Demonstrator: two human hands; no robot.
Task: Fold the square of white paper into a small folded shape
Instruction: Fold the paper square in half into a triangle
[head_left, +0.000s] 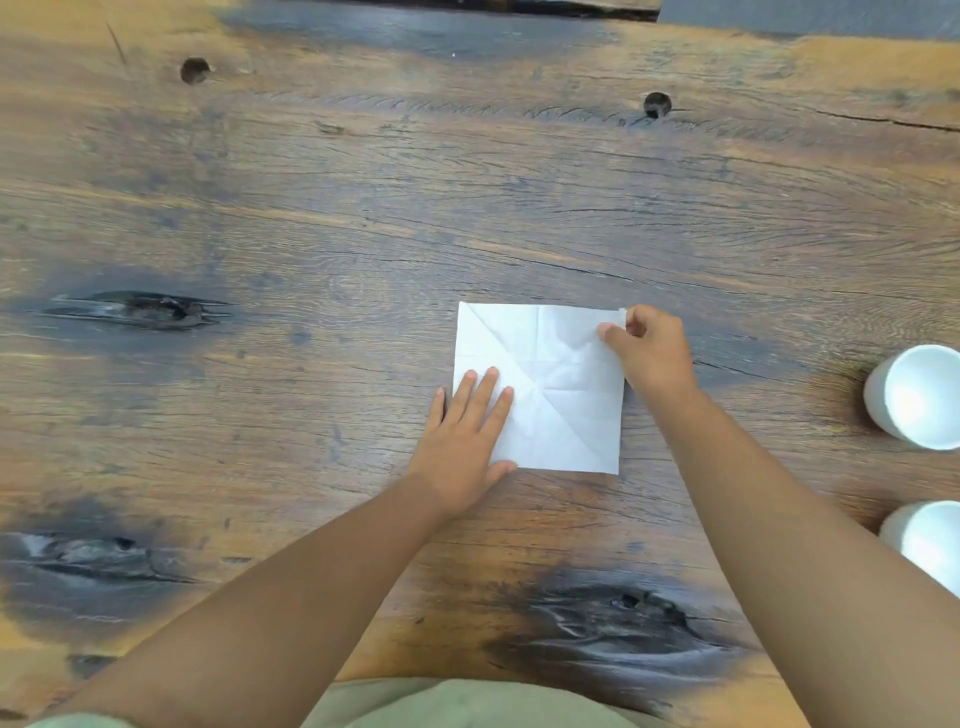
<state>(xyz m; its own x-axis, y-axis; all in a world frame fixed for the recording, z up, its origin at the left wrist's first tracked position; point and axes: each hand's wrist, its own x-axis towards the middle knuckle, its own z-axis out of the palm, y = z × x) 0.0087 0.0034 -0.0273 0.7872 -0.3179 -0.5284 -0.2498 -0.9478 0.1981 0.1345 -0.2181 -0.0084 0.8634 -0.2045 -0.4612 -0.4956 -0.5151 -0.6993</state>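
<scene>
A square of white paper (550, 374) lies flat on the wooden table, a little right of centre. Creases cross it diagonally and through the middle. My left hand (465, 441) rests flat on the paper's lower left part, fingers spread and pressing down. My right hand (647, 345) pinches the paper's far right corner between thumb and fingers. That corner is slightly lifted.
The dark, knotted wooden table (311, 218) fills the view. Two white cups stand at the right edge, one (917, 397) level with the paper and another (927, 540) nearer to me. The table's near edge runs along the bottom.
</scene>
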